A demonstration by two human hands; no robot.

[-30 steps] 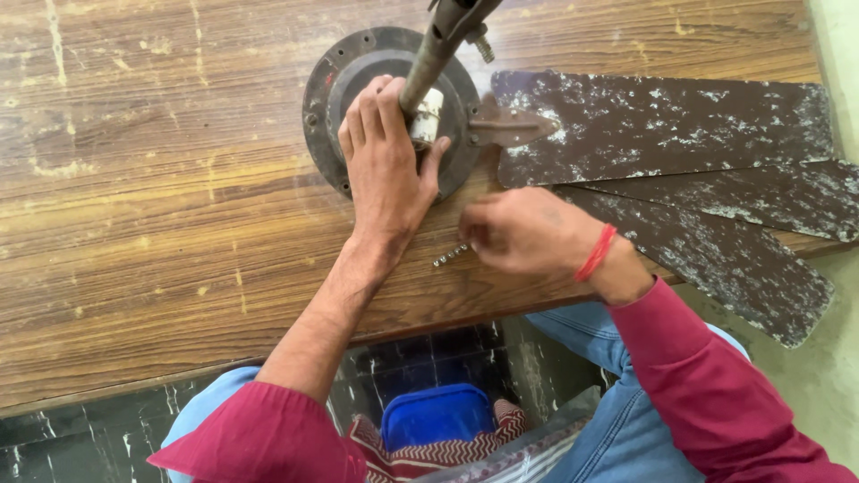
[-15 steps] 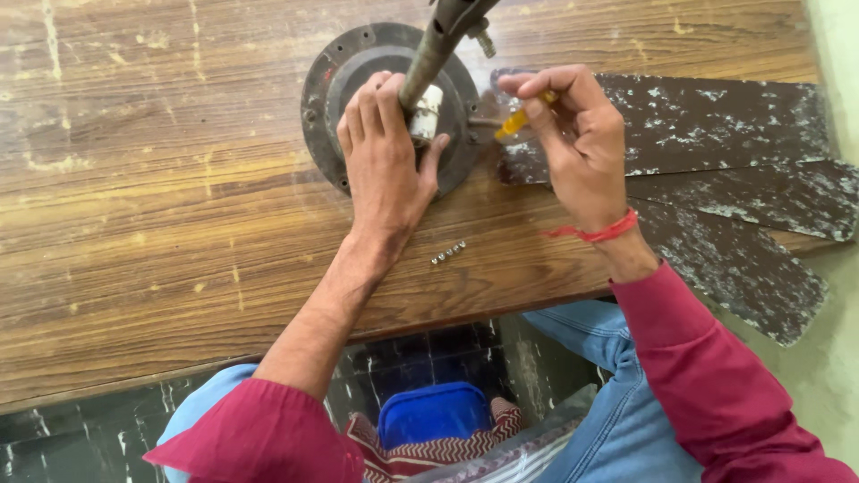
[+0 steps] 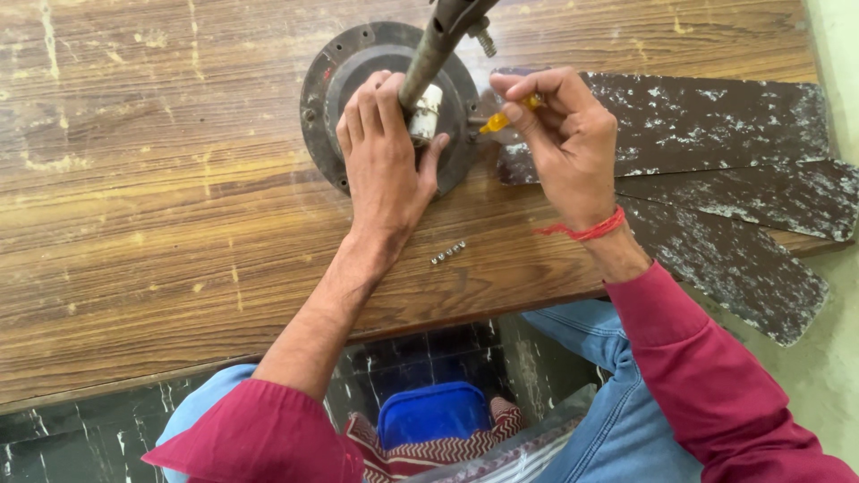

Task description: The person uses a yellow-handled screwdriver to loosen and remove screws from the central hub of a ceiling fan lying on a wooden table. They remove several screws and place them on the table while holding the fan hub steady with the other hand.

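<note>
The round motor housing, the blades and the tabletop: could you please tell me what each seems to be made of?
Round motor housing: dark metal, probably cast, matt and grimy, with bolt holes around its rim. Blades: likely painted sheet metal, the dark coat flaking to pale patches. Tabletop: wood or wood-grain laminate, glossy, scratched and stained.

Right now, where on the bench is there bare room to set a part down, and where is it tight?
Bare wood lies left of the round motor housing and along the table's near edge, left of the left hand. It is crowded on the right: the right hand with its yellow-handled screwdriver, the dark fan blades, and small screws between the wrists.
</note>
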